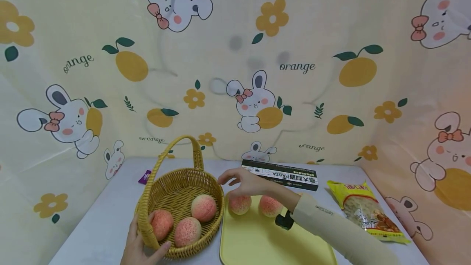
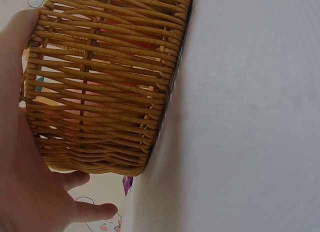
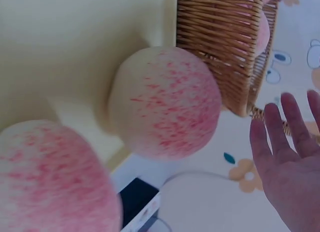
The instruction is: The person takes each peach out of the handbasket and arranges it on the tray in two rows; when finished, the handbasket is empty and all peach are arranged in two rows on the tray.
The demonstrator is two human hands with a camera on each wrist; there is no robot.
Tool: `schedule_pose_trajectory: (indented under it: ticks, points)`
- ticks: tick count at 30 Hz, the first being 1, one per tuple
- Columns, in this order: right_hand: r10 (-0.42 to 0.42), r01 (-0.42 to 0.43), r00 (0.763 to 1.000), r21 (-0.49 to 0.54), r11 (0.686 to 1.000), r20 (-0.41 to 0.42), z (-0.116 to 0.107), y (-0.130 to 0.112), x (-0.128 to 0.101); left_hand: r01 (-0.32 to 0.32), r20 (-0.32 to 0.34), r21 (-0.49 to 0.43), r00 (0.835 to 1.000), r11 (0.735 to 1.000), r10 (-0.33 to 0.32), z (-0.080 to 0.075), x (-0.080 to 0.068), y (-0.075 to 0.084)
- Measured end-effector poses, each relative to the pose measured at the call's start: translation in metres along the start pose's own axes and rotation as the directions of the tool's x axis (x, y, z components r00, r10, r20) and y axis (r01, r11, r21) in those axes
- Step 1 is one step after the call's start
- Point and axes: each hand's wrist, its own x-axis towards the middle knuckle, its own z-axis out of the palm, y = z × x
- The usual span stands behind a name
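Wicker basket (image 1: 178, 200) | left hand (image 1: 137, 240): fingers grip it | right hand (image 1: 248, 181): fingers spread near peach (image 1: 240, 205)

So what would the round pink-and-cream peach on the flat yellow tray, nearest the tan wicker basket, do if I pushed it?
The round pink-and-cream peach would probably roll, because it is ball-shaped. It might bump the tan wicker basket standing close beside it. It may feel firm, since no dents show.

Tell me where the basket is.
In the head view, the basket is left of centre on the table, just left of the yellow tray, with the left hand at its near left side.
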Motion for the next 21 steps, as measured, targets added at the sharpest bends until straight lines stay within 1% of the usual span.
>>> schedule_pose_trajectory:
  ticks: [6,11,17,21]
  points:
    - [0.005,-0.003,0.996,-0.02,1.0,0.092,0.008,-0.009,0.017,-0.032,-0.029,0.002,0.999,0.999,0.032,0.001,-0.001,-0.002]
    - [0.012,-0.006,0.988,-0.039,0.999,0.155,0.015,-0.015,0.029,-0.041,-0.037,0.008,0.998,0.999,0.041,0.001,0.0,-0.004]
    - [0.02,0.009,0.969,-0.116,0.993,0.246,0.02,-0.024,0.043,-0.096,-0.085,-0.011,0.992,0.995,0.094,0.003,0.0,-0.006]
    - [0.036,0.013,0.959,-0.171,0.985,0.28,0.024,-0.024,0.049,-0.082,-0.077,-0.018,0.994,0.996,0.081,0.003,-0.001,-0.005]
